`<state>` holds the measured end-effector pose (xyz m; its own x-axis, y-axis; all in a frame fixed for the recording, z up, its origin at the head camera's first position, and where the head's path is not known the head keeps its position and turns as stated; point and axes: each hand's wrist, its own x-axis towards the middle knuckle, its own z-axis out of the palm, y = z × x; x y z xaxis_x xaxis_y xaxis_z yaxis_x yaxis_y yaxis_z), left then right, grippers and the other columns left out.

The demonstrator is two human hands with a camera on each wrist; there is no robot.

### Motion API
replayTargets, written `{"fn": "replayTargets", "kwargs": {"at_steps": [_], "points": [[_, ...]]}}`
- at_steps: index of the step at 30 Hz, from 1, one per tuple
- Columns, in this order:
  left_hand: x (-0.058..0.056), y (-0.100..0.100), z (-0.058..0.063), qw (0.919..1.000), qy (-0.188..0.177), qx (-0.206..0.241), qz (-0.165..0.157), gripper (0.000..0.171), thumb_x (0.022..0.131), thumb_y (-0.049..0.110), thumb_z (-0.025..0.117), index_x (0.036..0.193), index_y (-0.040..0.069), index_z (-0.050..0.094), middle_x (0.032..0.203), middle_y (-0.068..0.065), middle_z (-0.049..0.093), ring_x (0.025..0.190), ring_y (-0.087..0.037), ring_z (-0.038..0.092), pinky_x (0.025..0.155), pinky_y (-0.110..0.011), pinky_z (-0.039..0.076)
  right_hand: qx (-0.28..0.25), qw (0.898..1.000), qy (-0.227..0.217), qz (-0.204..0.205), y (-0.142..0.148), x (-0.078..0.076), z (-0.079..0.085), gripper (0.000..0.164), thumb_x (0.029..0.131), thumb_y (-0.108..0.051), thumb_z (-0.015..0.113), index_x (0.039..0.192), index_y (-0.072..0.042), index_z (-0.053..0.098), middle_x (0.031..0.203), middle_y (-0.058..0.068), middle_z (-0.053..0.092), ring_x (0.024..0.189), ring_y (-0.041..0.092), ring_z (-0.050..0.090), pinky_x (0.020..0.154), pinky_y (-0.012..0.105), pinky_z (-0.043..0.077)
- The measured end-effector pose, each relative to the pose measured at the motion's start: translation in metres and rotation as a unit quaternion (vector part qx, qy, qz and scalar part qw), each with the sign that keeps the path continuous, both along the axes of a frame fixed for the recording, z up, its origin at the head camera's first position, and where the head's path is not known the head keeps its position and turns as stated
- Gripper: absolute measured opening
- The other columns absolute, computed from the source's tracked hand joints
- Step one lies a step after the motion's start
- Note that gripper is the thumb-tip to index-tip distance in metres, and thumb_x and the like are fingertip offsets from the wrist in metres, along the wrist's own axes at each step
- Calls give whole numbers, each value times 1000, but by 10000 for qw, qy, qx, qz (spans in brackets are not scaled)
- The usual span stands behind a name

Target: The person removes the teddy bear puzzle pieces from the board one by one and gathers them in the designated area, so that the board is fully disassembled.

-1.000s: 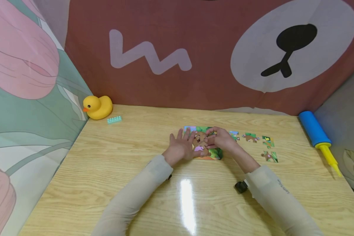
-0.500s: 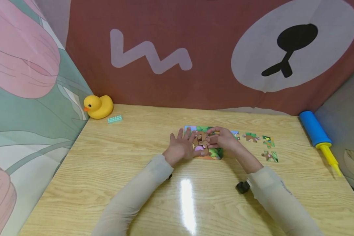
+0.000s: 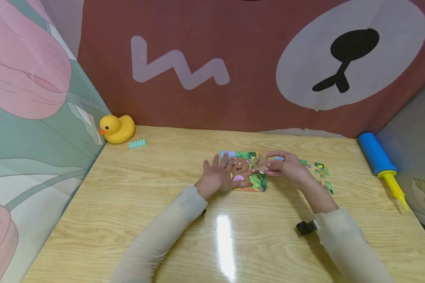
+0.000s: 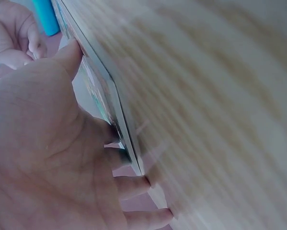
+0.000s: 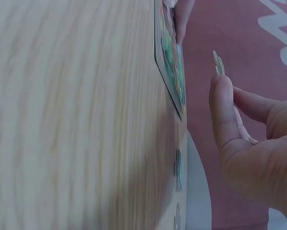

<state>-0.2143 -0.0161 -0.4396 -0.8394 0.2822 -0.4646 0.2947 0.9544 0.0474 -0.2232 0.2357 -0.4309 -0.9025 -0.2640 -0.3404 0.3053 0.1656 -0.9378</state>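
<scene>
My left hand (image 3: 214, 181) lies with its fingers spread along the left side of a small jigsaw puzzle board (image 3: 259, 184), which pictures a brown bear among green leaves. In the left wrist view, the thumb (image 4: 70, 55) and fingertips reach the board's edge. My right hand (image 3: 291, 169) pinches a puzzle piece (image 3: 262, 162) between thumb and fingers over the board's right part. Seen edge-on in the right wrist view, that thin piece (image 5: 218, 63) stands out from the fingertips, raised off the board (image 5: 169, 72).
Several loose puzzle pieces lie right of the board, among them a green one (image 3: 321, 169), some partly behind my right hand. A yellow rubber duck (image 3: 118, 129) and a turquoise toy brick (image 3: 137, 144) sit back left. A blue and yellow pump (image 3: 379, 155) lies far right.
My right hand has moved to the right with the puzzle piece, showing more of the bear picture and covering more of the loose pieces. My left hand has stayed in place.
</scene>
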Motion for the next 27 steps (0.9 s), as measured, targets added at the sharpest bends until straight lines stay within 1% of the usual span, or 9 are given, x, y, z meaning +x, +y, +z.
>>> {"fn": "replayTargets", "kwargs": {"at_steps": [4, 6, 11, 17, 22, 27], "points": [[1, 0, 0, 10000, -11, 27, -17, 91, 96, 77, 30, 164, 28, -5, 172, 0, -13, 160, -29, -8, 126, -63, 8, -114, 9999, -26, -99, 13, 4, 1, 53, 103, -5, 57, 148, 8, 33, 101, -1, 70, 88, 9, 74, 82, 23, 60], [1, 0, 0, 10000, -12, 36, -16, 90, 97, 77, 30, 164, 28, -5, 172, 0, -13, 160, -29, -8, 126, -63, 8, -249, 9995, -82, -169, 18, 6, 1, 55, 102, -6, 58, 149, 8, 31, 101, -1, 70, 87, 9, 74, 82, 23, 60], [2, -1, 1, 10000, -25, 58, -5, 90, 97, 77, 30, 164, 28, -6, 172, 0, -13, 160, -29, -8, 125, -64, 8, -580, 9973, -208, -387, 31, 10, 3, 55, 101, -4, 60, 147, 7, 31, 100, 0, 71, 85, 10, 75, 81, 23, 61], [1, -1, 1, 9999, -5, 101, -8, 91, 96, 78, 31, 164, 28, -5, 172, -1, -12, 160, -29, -7, 125, -64, 9, -678, 9965, -152, -462, 44, 15, 3, 51, 101, -4, 59, 144, 4, 33, 99, 0, 71, 86, 12, 75, 81, 24, 61], [2, -1, 1, 10000, 16, 82, -27, 92, 96, 78, 31, 164, 28, -5, 172, -1, -12, 160, -29, -7, 125, -64, 9, -685, 9965, -101, -464, 53, 19, 2, 43, 102, -5, 59, 139, 1, 38, 101, 1, 71, 88, 11, 75, 83, 24, 61], [2, -1, 1, 10000, 16, 65, -13, 92, 96, 78, 31, 164, 29, -5, 172, 0, -11, 160, -28, -7, 126, -63, 9, -715, 9961, -117, -494, 60, 23, 2, 44, 102, -7, 60, 139, 2, 38, 102, 0, 69, 89, 11, 74, 83, 24, 61]]}}
